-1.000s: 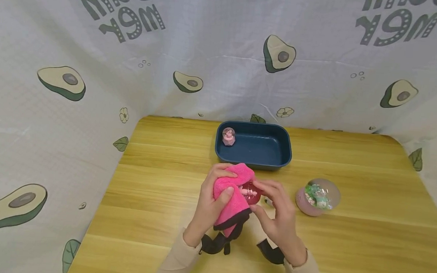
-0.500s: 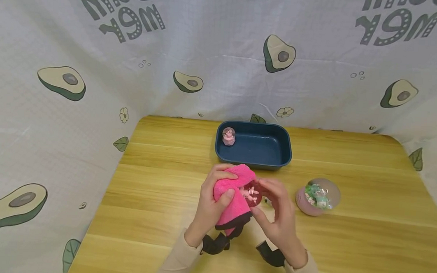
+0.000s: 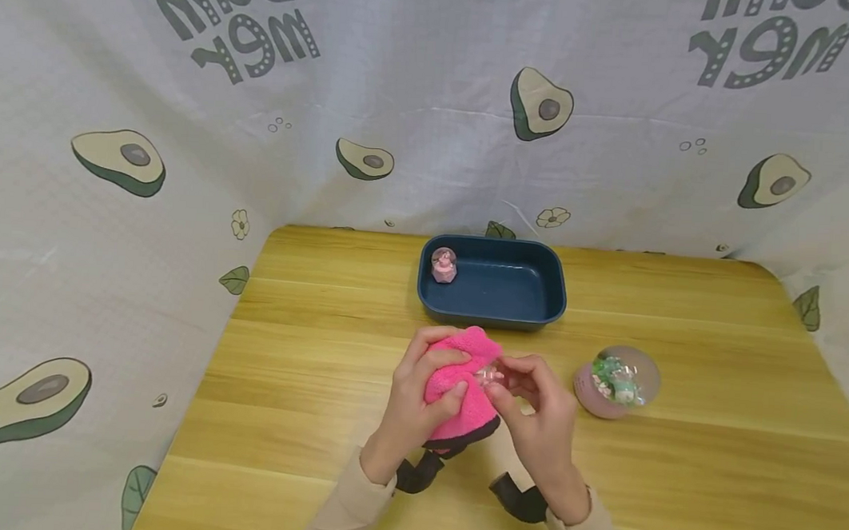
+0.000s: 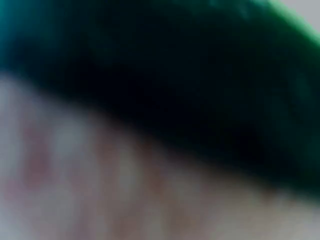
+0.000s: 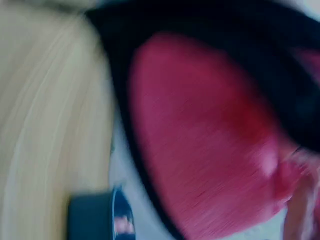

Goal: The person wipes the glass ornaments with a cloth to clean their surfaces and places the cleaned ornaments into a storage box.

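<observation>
A pink cloth point(image 3: 468, 421) with a black edge is bunched in my left hand point(image 3: 412, 392), thumb and fingers curled over it. It wraps one side of a clear snow globe point(image 3: 489, 375) with pale pink figures inside; the rest of the globe is hidden by the cloth and fingers. At the globe's exposed side my right hand point(image 3: 547, 422) pinches it between thumb and fingers. The right wrist view shows the cloth point(image 5: 200, 145) large and close. In the left wrist view there is only dark and skin-toned blur.
Behind the hands stands a dark blue bin point(image 3: 492, 322), a small pink snow globe point(image 3: 444, 266) in its left back corner. A larger snow globe point(image 3: 614, 385) with a pink base and green figures lies tilted on the wooden table point(image 3: 303, 387) at right. An avocado-print curtain point(image 3: 433, 105) hangs behind.
Both hands have shifted slightly, turning the globe within the cloth. The cloth now covers more of it, and my right fingers have closed in around its exposed side.
</observation>
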{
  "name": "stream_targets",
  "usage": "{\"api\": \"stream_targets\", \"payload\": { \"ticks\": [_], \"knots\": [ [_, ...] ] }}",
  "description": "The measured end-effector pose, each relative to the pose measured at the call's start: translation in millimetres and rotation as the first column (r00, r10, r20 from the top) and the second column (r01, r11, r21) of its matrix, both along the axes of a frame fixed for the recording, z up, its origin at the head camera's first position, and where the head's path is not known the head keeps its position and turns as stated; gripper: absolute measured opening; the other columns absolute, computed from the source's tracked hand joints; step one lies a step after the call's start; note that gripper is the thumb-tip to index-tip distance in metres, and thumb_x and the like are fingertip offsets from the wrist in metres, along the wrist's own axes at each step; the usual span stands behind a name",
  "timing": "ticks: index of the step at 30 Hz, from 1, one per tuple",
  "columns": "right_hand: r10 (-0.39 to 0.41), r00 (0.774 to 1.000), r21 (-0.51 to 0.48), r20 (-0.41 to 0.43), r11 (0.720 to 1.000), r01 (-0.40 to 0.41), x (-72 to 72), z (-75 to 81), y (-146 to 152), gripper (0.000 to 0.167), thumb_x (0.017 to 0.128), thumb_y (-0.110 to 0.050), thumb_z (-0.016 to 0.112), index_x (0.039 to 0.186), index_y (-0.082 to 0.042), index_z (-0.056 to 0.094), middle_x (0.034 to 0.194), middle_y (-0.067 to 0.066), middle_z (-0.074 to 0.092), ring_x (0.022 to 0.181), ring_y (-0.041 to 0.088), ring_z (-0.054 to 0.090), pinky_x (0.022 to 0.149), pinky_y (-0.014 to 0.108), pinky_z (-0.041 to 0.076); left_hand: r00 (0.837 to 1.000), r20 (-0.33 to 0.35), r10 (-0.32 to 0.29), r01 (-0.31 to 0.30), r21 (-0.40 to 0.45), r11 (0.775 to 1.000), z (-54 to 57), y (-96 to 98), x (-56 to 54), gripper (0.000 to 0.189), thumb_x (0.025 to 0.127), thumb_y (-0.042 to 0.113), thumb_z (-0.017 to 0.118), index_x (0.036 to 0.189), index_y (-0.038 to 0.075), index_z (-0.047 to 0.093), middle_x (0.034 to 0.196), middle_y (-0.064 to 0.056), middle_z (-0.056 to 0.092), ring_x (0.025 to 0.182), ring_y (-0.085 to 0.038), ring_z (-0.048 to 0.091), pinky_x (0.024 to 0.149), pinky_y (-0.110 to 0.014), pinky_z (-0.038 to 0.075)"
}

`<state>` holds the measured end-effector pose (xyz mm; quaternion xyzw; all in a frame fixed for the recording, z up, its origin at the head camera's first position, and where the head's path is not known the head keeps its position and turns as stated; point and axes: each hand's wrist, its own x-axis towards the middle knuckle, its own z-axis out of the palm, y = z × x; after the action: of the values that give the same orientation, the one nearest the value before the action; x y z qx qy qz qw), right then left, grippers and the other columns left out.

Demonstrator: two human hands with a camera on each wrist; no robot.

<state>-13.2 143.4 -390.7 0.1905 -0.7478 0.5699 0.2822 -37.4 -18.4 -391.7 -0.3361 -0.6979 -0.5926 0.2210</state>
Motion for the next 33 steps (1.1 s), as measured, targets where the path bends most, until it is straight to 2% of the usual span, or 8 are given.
{"api": "stream_targets", "payload": {
  "ticks": [4,7,11,14,18,24,28,33],
  "knots": [
    [0.011,0.970,-0.074,0.243,0.997,0.008,3.9,5.8,1.5,0.010,0.083,0.006,0.066,0.092,0.005,0.062,0.080,0.004,0.068,0.060,0.008,0.062,0.055,0.018,0.052,0.999,-0.039,-0.008,0.007,-0.038,0.999,-1.1,1.0,1.0,0.021,0.088,0.018,0.058,0.106,0.008,0.056,0.120,-0.016,0.050,0.108,-0.030,0.055,0.086,-0.036,0.052],
    [0.057,0.965,-0.072,0.255,0.997,-0.040,4.3,6.8,4.0,0.018,0.084,0.004,0.067,0.100,0.005,0.060,0.090,0.003,0.067,0.070,0.008,0.063,0.062,0.018,0.052,0.999,0.031,-0.009,0.008,0.016,1.000,-0.9,2.3,1.9,0.022,0.090,0.023,0.057,0.106,0.007,0.056,0.120,-0.016,0.051,0.108,-0.030,0.054,0.085,-0.038,0.052],
    [0.180,0.983,-0.011,0.026,0.984,-0.179,0.0,3.6,7.7,0.042,0.089,-0.016,0.069,0.116,0.012,0.054,0.110,0.016,0.058,0.097,0.012,0.059,0.081,0.018,0.050,0.967,0.249,-0.052,0.012,0.160,0.987,0.3,1.7,1.9,0.028,0.091,0.029,0.055,0.108,0.006,0.056,0.122,-0.013,0.053,0.112,-0.028,0.052,0.083,-0.039,0.053],
    [0.220,0.961,0.109,-0.169,0.973,-0.204,-5.7,3.3,9.9,0.049,0.091,-0.028,0.066,0.118,0.012,0.056,0.113,0.025,0.055,0.106,0.019,0.055,0.088,0.019,0.047,0.922,0.372,-0.105,0.017,0.234,0.972,1.9,-1.4,2.0,0.031,0.091,0.028,0.054,0.111,0.005,0.055,0.125,-0.010,0.052,0.116,-0.028,0.050,0.085,-0.040,0.052],
    [0.205,0.921,0.202,-0.331,0.969,-0.143,-11.2,9.5,11.5,0.043,0.089,-0.029,0.067,0.110,0.008,0.064,0.106,0.025,0.060,0.107,0.020,0.057,0.091,0.019,0.044,0.898,0.415,-0.145,0.041,0.249,0.968,4.1,-4.5,2.6,0.032,0.092,0.028,0.052,0.111,0.003,0.054,0.125,-0.009,0.052,0.118,-0.028,0.049,0.088,-0.041,0.051],
    [0.161,0.903,0.137,-0.398,0.984,-0.115,-12.6,12.6,9.3,0.044,0.086,-0.027,0.070,0.101,0.014,0.064,0.094,0.024,0.064,0.097,0.017,0.062,0.086,0.018,0.047,0.927,0.354,-0.120,0.051,0.197,0.979,6.2,-1.0,5.4,0.030,0.090,0.027,0.053,0.109,0.004,0.054,0.122,-0.011,0.052,0.113,-0.029,0.051,0.080,-0.041,0.054],
    [0.158,0.926,0.036,-0.344,0.987,-0.155,-11.0,2.3,7.6,0.047,0.086,-0.024,0.071,0.101,0.019,0.061,0.096,0.024,0.064,0.096,0.017,0.061,0.084,0.018,0.048,0.962,0.270,-0.041,0.008,0.121,0.993,6.8,1.3,6.2,0.029,0.088,0.027,0.054,0.107,0.006,0.056,0.120,-0.011,0.053,0.110,-0.028,0.052,0.078,-0.039,0.055],
    [0.177,0.968,-0.088,-0.178,0.977,-0.194,-6.2,-8.3,9.4,0.049,0.085,-0.020,0.072,0.104,0.022,0.057,0.098,0.017,0.063,0.094,0.014,0.060,0.082,0.019,0.049,0.996,0.094,0.013,-0.016,0.030,0.999,3.8,3.1,3.3,0.026,0.090,0.028,0.052,0.107,0.008,0.055,0.120,-0.014,0.051,0.108,-0.028,0.054,0.083,-0.038,0.053]
  ]
}}
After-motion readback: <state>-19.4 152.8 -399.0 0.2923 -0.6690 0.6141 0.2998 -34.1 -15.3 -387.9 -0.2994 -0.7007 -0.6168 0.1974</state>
